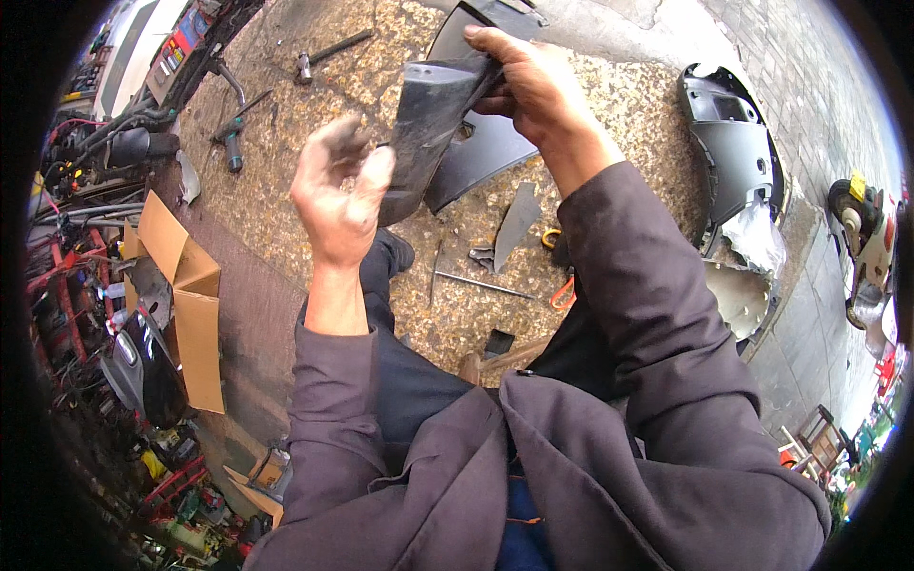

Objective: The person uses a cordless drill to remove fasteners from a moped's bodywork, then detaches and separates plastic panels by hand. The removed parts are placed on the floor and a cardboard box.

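The right hand (538,90) has its fingers closed on the upper right end of a black panel (424,133), above the floor (276,143). The left hand (333,195), blurred, is beside the panel's left edge, fingers half-curled and apart; whether they touch it, I cannot tell. A hammer (339,48) lies beyond.

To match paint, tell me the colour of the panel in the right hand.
The panel is dark grey, best seen in the head view.
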Tool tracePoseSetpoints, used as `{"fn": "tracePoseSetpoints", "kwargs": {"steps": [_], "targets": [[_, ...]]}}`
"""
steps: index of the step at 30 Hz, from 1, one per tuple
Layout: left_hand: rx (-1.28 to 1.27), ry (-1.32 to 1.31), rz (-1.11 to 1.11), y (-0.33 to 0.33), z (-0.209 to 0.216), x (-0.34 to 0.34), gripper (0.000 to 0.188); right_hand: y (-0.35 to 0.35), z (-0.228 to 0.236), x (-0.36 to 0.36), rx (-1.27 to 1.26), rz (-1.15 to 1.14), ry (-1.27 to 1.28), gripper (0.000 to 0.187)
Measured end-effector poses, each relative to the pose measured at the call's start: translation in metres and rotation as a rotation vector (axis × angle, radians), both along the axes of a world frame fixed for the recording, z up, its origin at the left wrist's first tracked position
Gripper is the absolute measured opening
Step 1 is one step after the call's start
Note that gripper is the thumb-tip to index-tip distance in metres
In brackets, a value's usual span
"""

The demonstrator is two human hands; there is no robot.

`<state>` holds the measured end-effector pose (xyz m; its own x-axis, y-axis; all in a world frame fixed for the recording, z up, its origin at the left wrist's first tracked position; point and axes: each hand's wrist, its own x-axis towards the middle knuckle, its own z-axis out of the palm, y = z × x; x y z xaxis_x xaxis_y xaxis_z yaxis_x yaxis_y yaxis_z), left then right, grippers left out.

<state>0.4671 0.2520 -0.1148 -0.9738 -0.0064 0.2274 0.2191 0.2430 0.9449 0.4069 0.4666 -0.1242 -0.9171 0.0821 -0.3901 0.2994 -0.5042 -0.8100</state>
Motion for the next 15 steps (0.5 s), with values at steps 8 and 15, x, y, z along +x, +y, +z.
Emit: {"fn": "tracePoseSetpoints", "kwargs": {"steps": [8, 15], "targets": [[0.339, -0.402, -0.282, 0.011, 0.008, -0.006, 0.023, -0.033, -0.016, 0.004, 0.129, 0.093, 0.001, 0.032], [0.378, -0.315, -0.168, 0.02, 0.001, -0.006, 0.019, -0.042, -0.022, 0.002, 0.181, 0.114, 0.061, 0.032]]}}
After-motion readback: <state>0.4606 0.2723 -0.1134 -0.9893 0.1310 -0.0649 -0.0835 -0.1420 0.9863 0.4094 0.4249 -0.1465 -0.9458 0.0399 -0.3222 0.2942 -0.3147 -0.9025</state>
